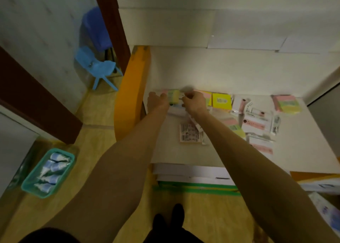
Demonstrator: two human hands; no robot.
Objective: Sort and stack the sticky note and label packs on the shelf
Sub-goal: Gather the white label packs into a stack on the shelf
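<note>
Just above frame centre, my left hand [158,101] and right hand [195,103] pinch the green sticky-note pack [173,96] between their curled fingertips

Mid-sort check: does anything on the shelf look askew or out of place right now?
Yes. On the shelf, the packs right of the right hand lie in a loose overlapping heap, tilted at different angles. One label pack sits alone nearer the front edge. Both hands, with the left hand, are on a green-yellow pack at the back left.
</note>
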